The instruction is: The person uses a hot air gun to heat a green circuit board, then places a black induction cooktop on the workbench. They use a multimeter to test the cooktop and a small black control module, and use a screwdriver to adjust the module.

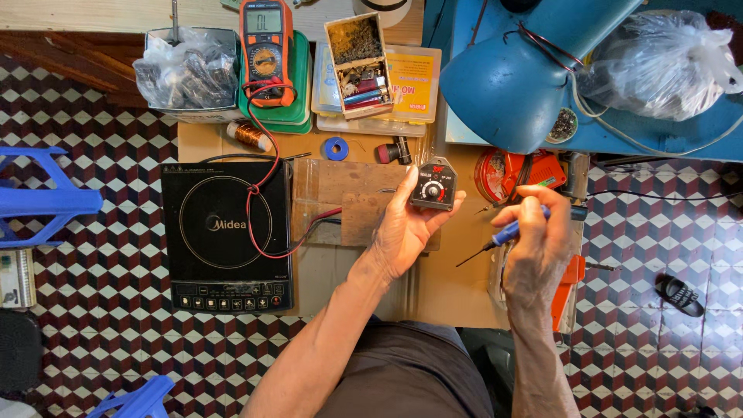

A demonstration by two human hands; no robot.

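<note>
Left hand [402, 232]: palm up, fingers curled around a small black control box [433, 184] with a round dial on its face; box lifted clear of the counter, dial facing the camera.
Right hand [534, 232]: fingers closed around the blue handle of a screwdriver [503, 234], pen-style grip.
Screwdriver axis: runs from far right at the handle to near left at the tip; thin dark shaft ends just near-side of the left palm, not touching it.
Key relation: control box lies left and slightly far of the right hand; the tip points below the box, toward the left wrist, not at it. The two hands are near each other but apart.
Box position: above the middle of the cardboard-covered counter [464, 286], right of the wooden block [348, 201].
Left of hands: black induction cooker [226, 236], flat on the counter, red lead looped across it.
Far side: orange multimeter [265, 50] on a green case, copper wire spool [249, 135], open box of small parts [357, 66].
Far right: blue lamp shade [511, 85]; orange tool [534, 172] partly hidden behind the right hand.
Floor [108, 325]: checkered tiles.
</note>
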